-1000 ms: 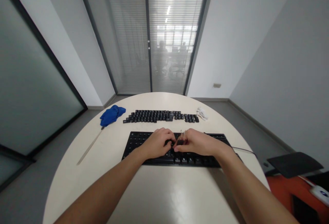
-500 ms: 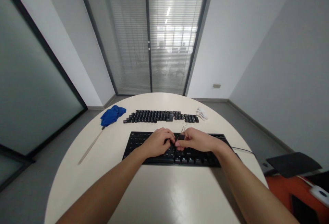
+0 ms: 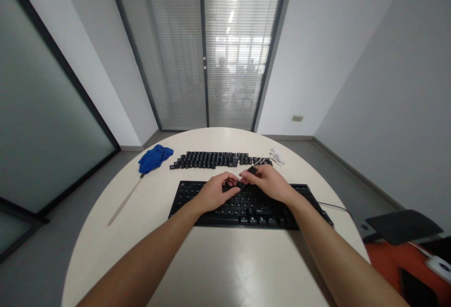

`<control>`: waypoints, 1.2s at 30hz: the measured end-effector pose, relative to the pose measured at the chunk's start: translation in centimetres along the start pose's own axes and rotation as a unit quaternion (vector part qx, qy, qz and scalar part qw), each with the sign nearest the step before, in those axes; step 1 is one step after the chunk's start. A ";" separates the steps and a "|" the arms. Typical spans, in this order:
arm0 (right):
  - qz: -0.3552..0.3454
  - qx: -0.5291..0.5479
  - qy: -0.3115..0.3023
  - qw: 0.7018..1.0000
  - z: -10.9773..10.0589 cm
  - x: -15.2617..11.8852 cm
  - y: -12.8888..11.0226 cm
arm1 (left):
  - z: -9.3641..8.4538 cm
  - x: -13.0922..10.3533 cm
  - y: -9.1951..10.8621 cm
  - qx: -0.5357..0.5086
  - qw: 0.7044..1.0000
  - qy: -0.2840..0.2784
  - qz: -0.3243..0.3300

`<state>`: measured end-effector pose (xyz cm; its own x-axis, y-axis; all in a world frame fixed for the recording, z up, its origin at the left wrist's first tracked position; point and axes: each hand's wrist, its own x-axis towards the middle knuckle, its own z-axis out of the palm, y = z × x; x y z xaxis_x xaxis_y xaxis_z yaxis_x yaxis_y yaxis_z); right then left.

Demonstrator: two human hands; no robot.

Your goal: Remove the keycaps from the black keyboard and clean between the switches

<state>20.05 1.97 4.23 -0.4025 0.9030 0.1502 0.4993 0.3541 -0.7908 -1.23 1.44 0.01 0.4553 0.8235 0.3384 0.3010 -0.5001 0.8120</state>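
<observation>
Above the keyboard (image 3: 246, 202), the right hand (image 3: 271, 183) grips a wire puller (image 3: 252, 170); the left hand (image 3: 215, 193) pinches a keycap (image 3: 240, 184), apparently steadying it.

The right hand (image 3: 270, 183) grips a small wire tool (image 3: 252, 170) with a black handle. Just beside its fingertips, the left hand (image 3: 215, 192) pinches a black key (image 3: 240, 184). Beneath both hands lies a black keyboard (image 3: 251, 206) on the table (image 3: 225, 255), its cable (image 3: 334, 203) running off to the right of the right hand. Beyond the hands sit rows of loose keys (image 3: 206, 159); a blue cloth (image 3: 155, 157) and thin stick (image 3: 125, 201) lie left of the left hand, and a crumpled white cloth (image 3: 277, 156) rests beyond the right hand.
</observation>
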 end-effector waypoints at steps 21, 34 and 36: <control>0.057 0.081 0.016 0.995 1.5 0.6 0.6 | -0.2 -0.2 0.2 0.126 0.989 0.020 0.078; 0.066 0.081 0.025 0.994 2.0 0.7 1.1 | 0.1 -0.6 1.0 0.217 0.968 -0.013 0.126; 0.068 0.068 0.032 0.995 1.8 0.8 1.1 | 0.0 -0.6 1.0 0.206 0.972 0.008 0.109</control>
<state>18.89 2.61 2.45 -0.2869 0.9554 0.0702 0.4358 0.1954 -0.8786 -1.14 0.46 0.61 0.5347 0.6876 0.4912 0.5097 -0.7261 0.4616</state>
